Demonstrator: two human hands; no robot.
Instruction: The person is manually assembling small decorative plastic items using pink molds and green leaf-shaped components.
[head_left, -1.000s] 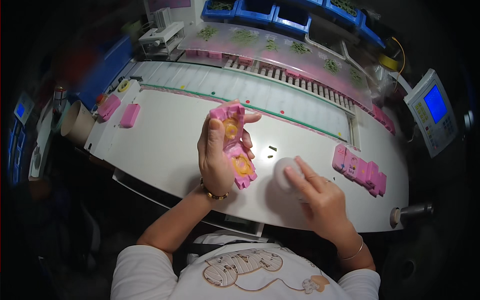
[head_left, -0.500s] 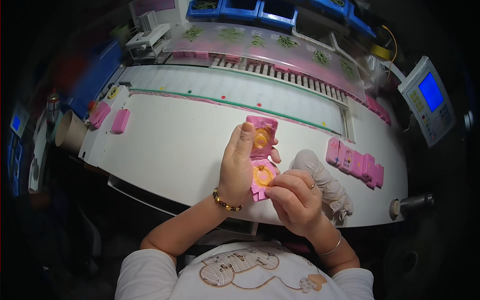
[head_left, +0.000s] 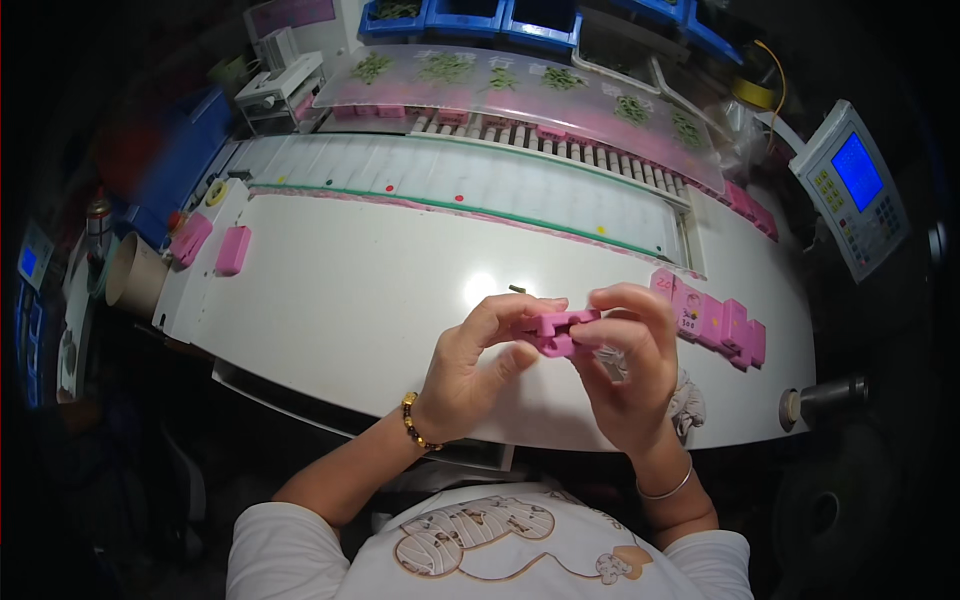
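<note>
At the far left edge of the white table (head_left: 330, 300), a cardboard tube (head_left: 130, 272) lies beside two pink blocks (head_left: 232, 250) that rest near the table's corner, well apart from the hands. Behind them a white conveyor belt (head_left: 470, 185) runs across the back, edged by a green strip, with blue bins (head_left: 470, 18) above it. The middle of the table is bare white surface, from the pink blocks across to the hands.

The left hand (head_left: 475, 365) is curled, thumb and fingers pinching the left end of a pink plastic holder (head_left: 552, 332), which is held above the table's front edge. The right hand (head_left: 625, 375) grips the holder's right end, fingers folded closely over it. A crumpled whitish cloth (head_left: 686, 398) shows just behind the right hand, at the table's rim.

Just right of the hands, a row of pink holders (head_left: 718, 322) lies on the table, close to the right fingers. Further right, a control panel (head_left: 853, 185) with a blue screen stands past the table's curved edge, and a metal shaft (head_left: 825, 398) juts out below it.
</note>
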